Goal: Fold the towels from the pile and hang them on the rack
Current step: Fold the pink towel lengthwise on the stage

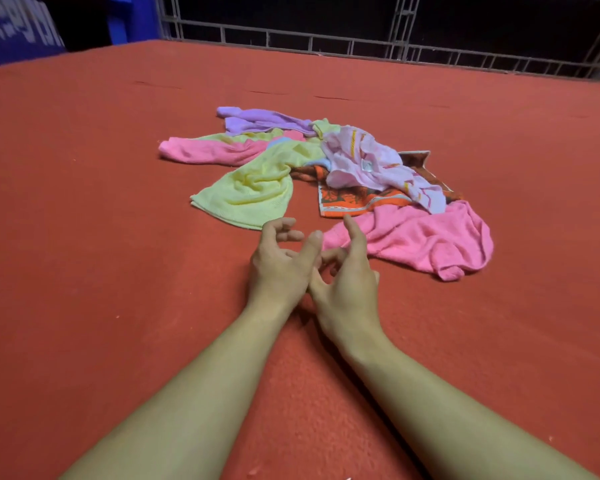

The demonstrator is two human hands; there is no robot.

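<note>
towel pile [326, 174] mid mat [101, 220], hands [312, 271] in front, railing [395, 46] behind

head | worn high | faces forward-down | hands near | towel pile [326, 174] beyond

A matt red felt-like cover [118, 202], faintly fuzzy, carries a pile of soft cloth towels: a looped terry pink towel [426, 237] near right, a fine-knit yellow towel [253, 188], a smooth printed orange towel [354, 199], and a thin pale pink towel [368, 161]. Far off stands a painted metal grille [395, 46].
</note>
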